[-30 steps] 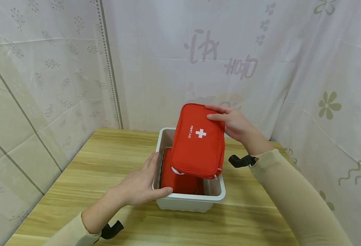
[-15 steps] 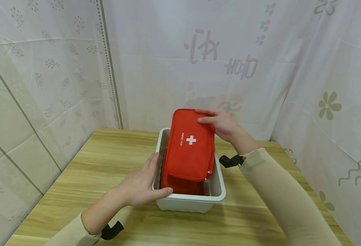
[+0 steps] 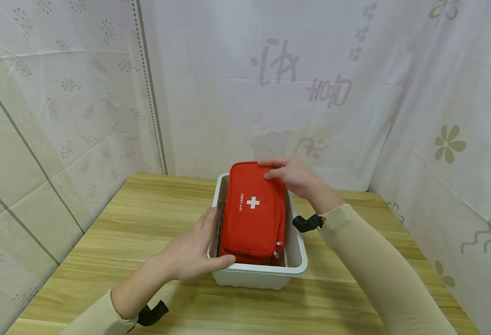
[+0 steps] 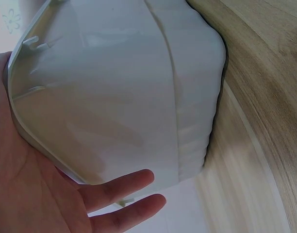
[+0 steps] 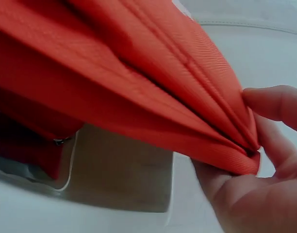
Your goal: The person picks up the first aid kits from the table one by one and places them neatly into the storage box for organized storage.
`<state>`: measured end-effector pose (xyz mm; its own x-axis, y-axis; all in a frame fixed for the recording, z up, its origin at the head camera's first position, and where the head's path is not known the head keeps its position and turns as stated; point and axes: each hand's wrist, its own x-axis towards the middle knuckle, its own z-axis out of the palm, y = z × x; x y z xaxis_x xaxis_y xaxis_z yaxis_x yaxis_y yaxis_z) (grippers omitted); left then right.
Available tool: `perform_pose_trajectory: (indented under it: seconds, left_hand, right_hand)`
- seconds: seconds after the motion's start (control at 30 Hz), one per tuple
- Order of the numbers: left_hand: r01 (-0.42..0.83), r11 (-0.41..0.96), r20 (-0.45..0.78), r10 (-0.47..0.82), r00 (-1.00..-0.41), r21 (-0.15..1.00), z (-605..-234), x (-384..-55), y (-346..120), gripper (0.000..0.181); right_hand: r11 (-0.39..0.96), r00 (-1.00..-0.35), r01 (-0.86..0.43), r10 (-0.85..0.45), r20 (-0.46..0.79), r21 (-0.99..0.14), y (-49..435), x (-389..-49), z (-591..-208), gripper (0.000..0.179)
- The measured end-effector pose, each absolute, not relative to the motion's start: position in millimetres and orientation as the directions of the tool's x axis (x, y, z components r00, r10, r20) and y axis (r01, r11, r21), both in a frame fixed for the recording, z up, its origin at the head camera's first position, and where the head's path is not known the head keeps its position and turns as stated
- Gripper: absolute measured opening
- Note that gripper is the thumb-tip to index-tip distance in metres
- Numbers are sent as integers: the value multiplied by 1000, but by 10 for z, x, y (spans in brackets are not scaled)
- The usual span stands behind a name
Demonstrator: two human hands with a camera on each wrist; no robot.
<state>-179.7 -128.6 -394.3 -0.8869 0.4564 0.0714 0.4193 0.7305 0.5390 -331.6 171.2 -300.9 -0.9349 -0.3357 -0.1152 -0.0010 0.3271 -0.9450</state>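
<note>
My right hand [image 3: 299, 179] pinches the far right corner of a red first aid bag [image 3: 249, 225], thumb on top and fingers at the back edge. The bag, with a white cross and zipper pulls at its near end, lies tilted in the mouth of a white plastic bin [image 3: 254, 279], far end raised. Beneath it another red item [image 3: 241, 258] sits in the bin, mostly covered. My left hand [image 3: 189, 253] rests against the bin's near left corner, fingers extended along the outer wall [image 4: 114, 97] and thumb on the front rim.
The bin stands on a wood-grain table [image 3: 145, 223]. Pale patterned curtains [image 3: 270, 93] hang behind it and at both sides. Black wrist straps [image 3: 308, 224] stick out at the cuffs.
My right hand has brought the first aid bag left and down, from above the bin into its mouth, over the other red item. My left hand has stayed on the bin.
</note>
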Motion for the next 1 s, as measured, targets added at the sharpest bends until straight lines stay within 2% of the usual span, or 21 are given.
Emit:
perform_pose_trajectory:
  seconds: [0.37, 0.67, 1.0]
  left_hand:
    - [393, 749, 43, 441, -897, 533, -3934, -1799, -1273, 126]
    - [393, 747, 46, 438, -898, 536, -3923, -1794, -1272, 125]
    - [387, 751, 37, 437, -899, 534, -3927, -1789, -1272, 125]
  right_hand:
    - [529, -888, -20, -400, -228, -848, 1634, -3245, -3053, 45]
    - [659, -905, -103, -373, -205, -745, 1573, -3183, -3058, 45]
    - [671, -910, -93, -357, -210, -736, 1585, -3155, -3075, 51]
